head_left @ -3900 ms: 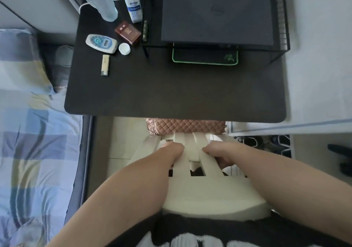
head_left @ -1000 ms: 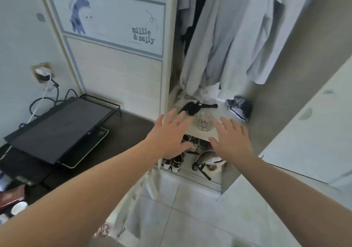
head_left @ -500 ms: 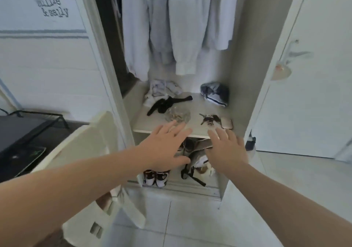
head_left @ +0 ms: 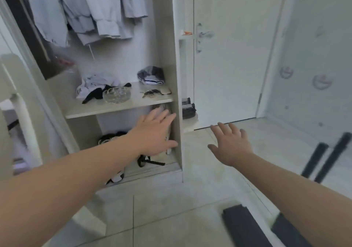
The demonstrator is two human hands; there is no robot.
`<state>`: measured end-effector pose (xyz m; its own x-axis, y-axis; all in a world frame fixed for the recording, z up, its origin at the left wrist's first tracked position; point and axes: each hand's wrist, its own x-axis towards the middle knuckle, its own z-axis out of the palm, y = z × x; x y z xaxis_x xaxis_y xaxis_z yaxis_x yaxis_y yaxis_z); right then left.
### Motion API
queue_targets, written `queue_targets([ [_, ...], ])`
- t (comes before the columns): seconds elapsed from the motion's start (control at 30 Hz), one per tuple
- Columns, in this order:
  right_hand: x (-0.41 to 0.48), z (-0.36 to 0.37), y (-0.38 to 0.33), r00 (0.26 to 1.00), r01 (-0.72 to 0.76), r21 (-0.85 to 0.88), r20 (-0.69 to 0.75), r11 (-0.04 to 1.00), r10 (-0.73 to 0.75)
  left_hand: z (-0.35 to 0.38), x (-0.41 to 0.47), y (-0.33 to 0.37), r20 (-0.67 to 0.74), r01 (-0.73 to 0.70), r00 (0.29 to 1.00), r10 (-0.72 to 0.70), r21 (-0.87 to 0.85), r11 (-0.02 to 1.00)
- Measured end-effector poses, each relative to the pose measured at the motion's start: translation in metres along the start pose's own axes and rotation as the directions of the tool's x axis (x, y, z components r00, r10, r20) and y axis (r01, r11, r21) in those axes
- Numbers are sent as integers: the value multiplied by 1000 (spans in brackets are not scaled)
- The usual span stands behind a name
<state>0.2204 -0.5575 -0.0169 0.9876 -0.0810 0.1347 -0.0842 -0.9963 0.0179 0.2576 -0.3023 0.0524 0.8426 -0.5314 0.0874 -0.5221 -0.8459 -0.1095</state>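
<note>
plainly, the reach is going for the pale grey-white shoe (head_left: 163, 107) stood on end in the lower compartment of the open white wardrobe (head_left: 178, 75). it sits under the shelf (head_left: 114, 110), hard by the right side wall. it's blurred, so i take it for a shoe from its shape and the black straps (head_left: 150, 162) trailing at its foot. its long axis runs upright, from the compartment floor toward the underside of the shelf. the rounded end points up and leans a little toward that wall.

the left hand (head_left: 154, 132) is much the nearer, already in the mouth of the compartment. its fingers (head_left: 167, 116) are straight and spread, grasping nothing. they lie across the front of the shoe as i see it, but i can't tell if they touch. the shoe is dead ahead of them and a shade to the right. i'd judge the fingers must close across its narrow width, crosswise to that upright axis.

the right hand (head_left: 230, 144) hangs outside the wardrobe over the pale tiled floor (head_left: 171, 208), likewise spread and empty, well apart from the shoe.

a black-and-white pair of shoes (head_left: 116, 177) lies low to the left. on the shelf above are a clear glass dish (head_left: 116, 94) and a bunch of keys (head_left: 150, 93).
</note>
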Motion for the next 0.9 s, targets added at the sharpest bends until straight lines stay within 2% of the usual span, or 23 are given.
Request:
queue_targets([
  [0.2,-135,-31,100,995,-96,29,-17,995,96,-11,-37,141,-73,-64,996,47,-252,965],
  [0.37,-223,-44,189,974,-206,40,-84,978,209,-11,-20,248,-37,-167,986,163,-243,955],
  [0.53,-294,-36,271,930,-353,59,-86,934,357,6,13,344,35,-196,976,215,-292,936],
  [0.8,-336,4,347,813,-542,248,-88,803,576,50,89,421,160,-53,975,154,-508,860],
  [0.9,-335,24,363,771,-588,393,6,707,637,66,118,433,187,-10,972,145,-579,815],
])
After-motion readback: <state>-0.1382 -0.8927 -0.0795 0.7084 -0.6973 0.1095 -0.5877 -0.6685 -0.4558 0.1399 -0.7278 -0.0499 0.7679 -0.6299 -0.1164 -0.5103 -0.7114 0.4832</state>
